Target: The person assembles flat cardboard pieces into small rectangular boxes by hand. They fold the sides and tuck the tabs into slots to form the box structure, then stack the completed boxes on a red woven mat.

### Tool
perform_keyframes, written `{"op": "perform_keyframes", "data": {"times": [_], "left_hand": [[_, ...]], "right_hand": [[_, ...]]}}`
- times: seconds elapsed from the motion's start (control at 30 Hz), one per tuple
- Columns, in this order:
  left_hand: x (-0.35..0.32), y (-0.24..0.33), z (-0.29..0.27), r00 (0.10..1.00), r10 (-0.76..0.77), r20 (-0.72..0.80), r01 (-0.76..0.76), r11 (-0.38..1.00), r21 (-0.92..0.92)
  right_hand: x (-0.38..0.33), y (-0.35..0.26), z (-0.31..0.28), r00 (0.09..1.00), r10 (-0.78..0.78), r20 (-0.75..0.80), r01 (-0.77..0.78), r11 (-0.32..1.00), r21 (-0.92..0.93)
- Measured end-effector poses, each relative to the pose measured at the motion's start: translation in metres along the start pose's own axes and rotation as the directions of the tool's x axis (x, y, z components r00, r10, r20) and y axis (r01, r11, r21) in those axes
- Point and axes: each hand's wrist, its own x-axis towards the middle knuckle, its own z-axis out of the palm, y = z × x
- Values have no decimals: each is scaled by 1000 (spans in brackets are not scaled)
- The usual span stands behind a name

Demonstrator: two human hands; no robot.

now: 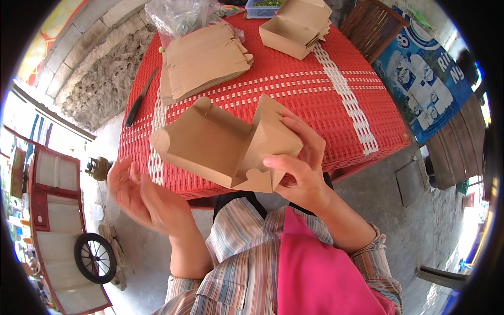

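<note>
A brown cardboard food box (205, 139), partly folded with its lid up, is held over the table's near edge. My right hand (304, 163) grips its right end, thumb on the near side and fingers behind. To the left of the box, my left hand (149, 197) is apart from it, fingers loosely spread and slightly blurred, with nothing in it. Beyond the box lies a stack of flat cardboard blanks (205, 58). Farther right stand several folded boxes (289, 37), nested together, the front one with its lid raised.
The table (346, 126) has a red and white woven cover. A knife (140, 100) with a dark handle lies at its left edge. At the back are a clear plastic bag (181, 18) and a blue tub (262, 9) of greens. A wooden chair (373, 29) stands behind right.
</note>
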Motion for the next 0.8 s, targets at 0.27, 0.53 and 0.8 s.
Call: {"op": "perform_keyframes", "data": {"times": [0.27,0.53,0.8], "left_hand": [[-2,50,10,606,-241,758,-19,948,317],[-7,44,18,534,-448,717,343,890,301],[-11,43,23,504,-459,731,376,879,293]], "right_hand": [[-3,-14,-2,921,221,322,-223,974,-32],[18,-35,-19,891,255,376,-230,967,-112],[8,-42,-12,902,326,283,-304,945,-119]]}}
